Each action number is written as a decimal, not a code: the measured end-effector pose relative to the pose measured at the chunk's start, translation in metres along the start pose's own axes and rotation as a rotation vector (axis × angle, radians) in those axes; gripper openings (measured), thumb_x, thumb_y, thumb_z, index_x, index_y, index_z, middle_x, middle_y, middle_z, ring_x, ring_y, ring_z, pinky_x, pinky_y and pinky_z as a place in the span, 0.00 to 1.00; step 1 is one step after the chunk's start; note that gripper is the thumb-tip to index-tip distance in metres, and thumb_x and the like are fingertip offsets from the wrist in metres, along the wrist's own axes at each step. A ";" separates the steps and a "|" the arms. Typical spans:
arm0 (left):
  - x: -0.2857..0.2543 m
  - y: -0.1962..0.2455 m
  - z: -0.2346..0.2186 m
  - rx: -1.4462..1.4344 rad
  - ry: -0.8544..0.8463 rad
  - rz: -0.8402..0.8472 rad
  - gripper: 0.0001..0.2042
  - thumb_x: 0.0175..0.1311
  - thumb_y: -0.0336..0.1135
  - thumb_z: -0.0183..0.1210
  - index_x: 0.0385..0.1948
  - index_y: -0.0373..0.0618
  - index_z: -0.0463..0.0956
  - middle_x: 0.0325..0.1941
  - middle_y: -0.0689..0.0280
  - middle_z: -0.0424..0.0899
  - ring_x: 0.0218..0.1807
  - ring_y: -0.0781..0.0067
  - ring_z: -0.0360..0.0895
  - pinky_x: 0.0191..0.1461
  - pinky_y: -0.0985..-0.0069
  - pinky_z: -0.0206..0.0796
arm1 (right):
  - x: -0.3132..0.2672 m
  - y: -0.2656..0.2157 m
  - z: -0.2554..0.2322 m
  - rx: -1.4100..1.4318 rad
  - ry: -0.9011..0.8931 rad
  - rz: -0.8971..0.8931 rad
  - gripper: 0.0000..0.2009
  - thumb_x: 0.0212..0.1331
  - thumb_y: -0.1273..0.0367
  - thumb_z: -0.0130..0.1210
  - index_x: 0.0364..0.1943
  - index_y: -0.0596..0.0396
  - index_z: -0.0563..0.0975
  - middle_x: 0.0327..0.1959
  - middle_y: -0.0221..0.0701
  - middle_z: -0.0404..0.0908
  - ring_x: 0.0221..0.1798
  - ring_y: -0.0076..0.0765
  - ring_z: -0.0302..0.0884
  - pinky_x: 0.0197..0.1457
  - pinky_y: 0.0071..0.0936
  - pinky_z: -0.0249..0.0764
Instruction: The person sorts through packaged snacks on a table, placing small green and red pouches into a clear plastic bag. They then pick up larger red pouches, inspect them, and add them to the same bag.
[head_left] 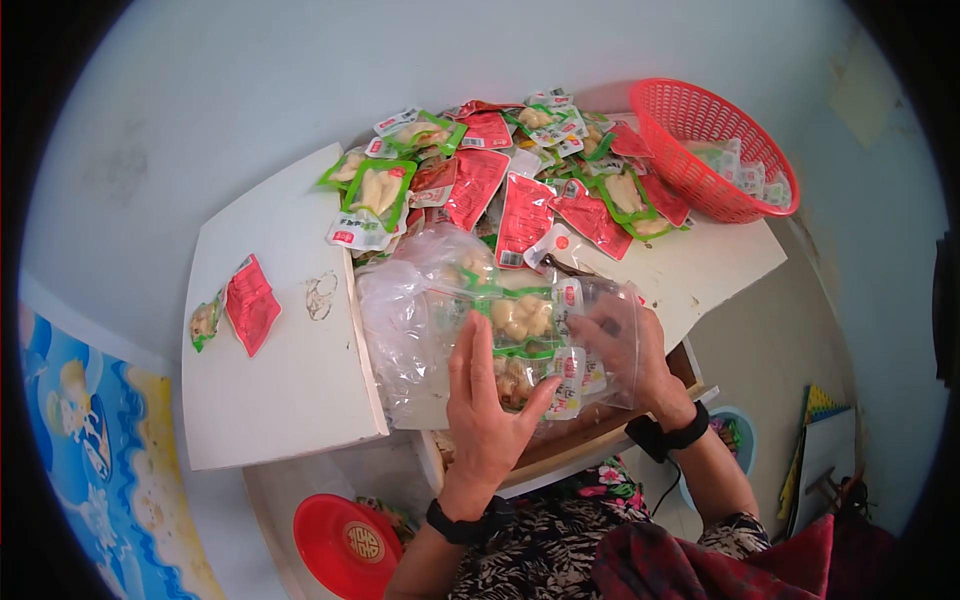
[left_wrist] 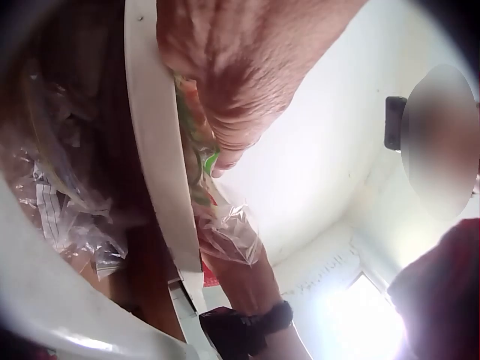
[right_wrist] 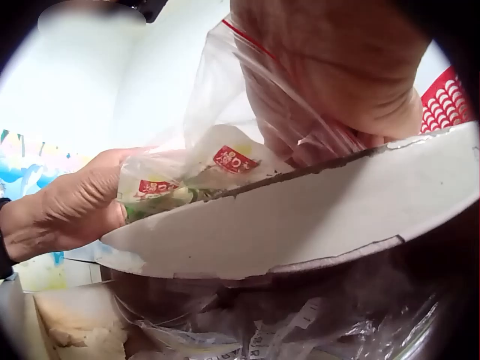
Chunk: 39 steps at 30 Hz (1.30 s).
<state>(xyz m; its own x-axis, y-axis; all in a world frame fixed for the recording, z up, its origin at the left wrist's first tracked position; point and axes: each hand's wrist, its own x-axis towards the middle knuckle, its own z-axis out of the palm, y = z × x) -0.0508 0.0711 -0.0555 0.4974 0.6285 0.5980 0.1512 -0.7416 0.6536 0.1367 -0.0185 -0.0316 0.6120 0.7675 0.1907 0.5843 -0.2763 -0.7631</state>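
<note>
A clear zip bag (head_left: 622, 375) lies on the white tabletop at the front edge, with several green-edged food packets inside. One upper packet (head_left: 522, 318) shows pale round pieces; a lower packet (head_left: 515, 382) has browner contents. My left hand (head_left: 490, 400) rests along the bag's left side, fingers straight and thumb across the lower packet. My right hand (head_left: 635, 350) reaches into the bag's mouth from the right, its extended fingers touching the packets' white ends through a layer of plastic. In the right wrist view, a red strip crosses the bag over that hand.
Crumpled clear bags (head_left: 395, 310) lie left of the zip bag. Behind is a pile of red packets (head_left: 525, 212) and green ones. A red basket (head_left: 665, 150) stands back right. Two packets lie at left, one red (head_left: 252, 305). Below are an open drawer (head_left: 685, 370) and a red basin (head_left: 325, 560).
</note>
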 end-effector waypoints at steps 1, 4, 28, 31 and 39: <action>-0.001 -0.001 -0.001 -0.010 -0.006 0.001 0.52 0.50 0.37 0.81 0.78 0.38 0.56 0.78 0.44 0.63 0.76 0.41 0.64 0.76 0.52 0.62 | 0.001 0.002 0.001 -0.001 0.005 -0.003 0.13 0.65 0.59 0.67 0.29 0.54 0.83 0.22 0.30 0.85 0.26 0.32 0.83 0.34 0.33 0.74; -0.004 -0.003 -0.001 -0.003 0.007 0.012 0.54 0.50 0.37 0.81 0.79 0.37 0.53 0.80 0.44 0.59 0.79 0.41 0.60 0.79 0.52 0.59 | 0.001 0.002 0.000 -0.032 0.012 -0.009 0.15 0.64 0.57 0.67 0.28 0.54 0.83 0.22 0.30 0.85 0.25 0.33 0.82 0.33 0.33 0.74; -0.006 -0.001 -0.001 0.131 -0.068 0.142 0.25 0.55 0.34 0.77 0.56 0.38 0.81 0.63 0.55 0.78 0.73 0.44 0.70 0.73 0.51 0.66 | -0.019 0.035 -0.018 0.564 0.162 0.126 0.08 0.75 0.70 0.56 0.44 0.62 0.81 0.31 0.24 0.78 0.32 0.18 0.73 0.36 0.21 0.70; -0.006 0.000 -0.001 0.141 -0.067 0.135 0.26 0.55 0.34 0.77 0.56 0.38 0.81 0.63 0.55 0.78 0.72 0.45 0.70 0.72 0.51 0.66 | -0.033 0.026 -0.038 0.475 0.207 0.214 0.17 0.76 0.61 0.54 0.53 0.63 0.79 0.38 0.32 0.83 0.37 0.25 0.79 0.44 0.26 0.75; -0.006 0.003 -0.001 0.151 -0.057 0.114 0.25 0.55 0.33 0.76 0.56 0.37 0.82 0.63 0.55 0.78 0.71 0.46 0.70 0.72 0.53 0.65 | -0.034 -0.005 -0.033 0.234 0.009 0.190 0.39 0.70 0.46 0.57 0.76 0.59 0.62 0.45 0.41 0.86 0.44 0.36 0.84 0.51 0.35 0.77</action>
<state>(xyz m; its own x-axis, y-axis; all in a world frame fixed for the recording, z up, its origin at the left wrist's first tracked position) -0.0544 0.0650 -0.0566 0.5652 0.5277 0.6341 0.2157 -0.8364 0.5039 0.1310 -0.0622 -0.0141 0.7037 0.7096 0.0353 0.3205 -0.2727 -0.9071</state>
